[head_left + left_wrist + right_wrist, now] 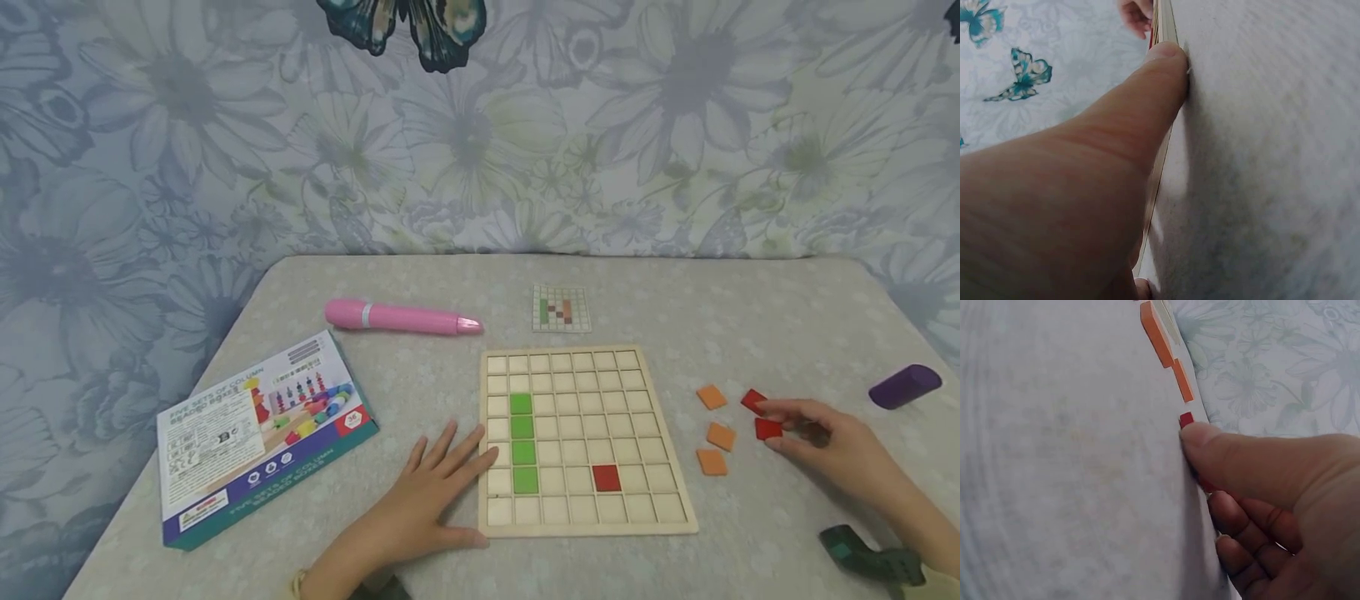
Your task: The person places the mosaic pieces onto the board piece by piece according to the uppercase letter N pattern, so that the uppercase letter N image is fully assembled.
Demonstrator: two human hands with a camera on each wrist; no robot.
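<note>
Pinching a red tile (767, 429) on the counter (637, 567), right of the board (588, 528), with the right hand's (840, 450) fingers clamped on it; hiding much of it behind the thumb in the right wrist view. Seeing a second red tile (751, 399) just beyond, partly under the index finger. Resting the left hand (431, 500) at the board's left edge, fingers spread apart; blocking most of the board in the left wrist view.

Holding, in the board's second column, four green tiles (523, 452); in its fifth, one red. Lying between board and right hand, three orange tiles (722, 437), leaving a gap along the board's edge. Standing apart, a purple cylinder (905, 387).

Lying behind, a card (562, 308), too small to make out fully, near a pink pen (405, 318). Concealing its contents, a closed box (262, 442) at left.
</note>
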